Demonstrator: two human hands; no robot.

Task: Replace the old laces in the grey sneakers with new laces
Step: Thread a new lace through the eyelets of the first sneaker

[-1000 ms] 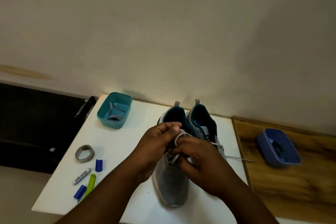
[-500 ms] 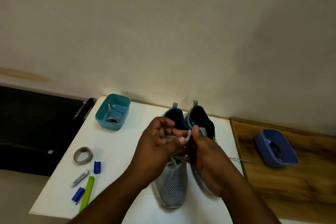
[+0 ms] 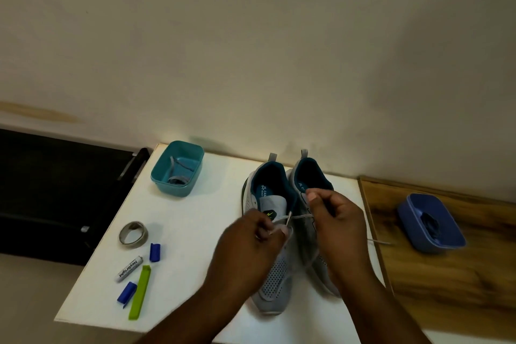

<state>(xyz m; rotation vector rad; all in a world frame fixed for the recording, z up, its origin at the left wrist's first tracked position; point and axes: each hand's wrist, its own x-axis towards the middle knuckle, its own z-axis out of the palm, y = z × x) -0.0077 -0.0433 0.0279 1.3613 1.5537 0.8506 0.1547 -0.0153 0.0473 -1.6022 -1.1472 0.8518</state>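
Two grey sneakers with teal lining stand side by side on the white table (image 3: 195,232), toes toward me: the left sneaker (image 3: 272,282) and the right sneaker (image 3: 305,176). A pale lace (image 3: 300,216) stretches taut between my hands over the left sneaker's tongue. My left hand (image 3: 248,248) pinches one side of it above the shoe's eyelets. My right hand (image 3: 337,220) grips the other side, fingers curled, over the right sneaker. A loose lace end (image 3: 379,241) trails right onto the wooden surface.
A teal tub (image 3: 178,167) holding grey laces sits at the table's back left. A blue tub (image 3: 430,223) with dark laces rests on the wooden counter (image 3: 446,288) to the right. A tape roll (image 3: 133,233), battery (image 3: 129,268), green clip (image 3: 139,292) and blue caps lie front left.
My hands have drawn apart, the left dropping lower left and the right moving right, pulling the lace loop tight across the left sneaker.
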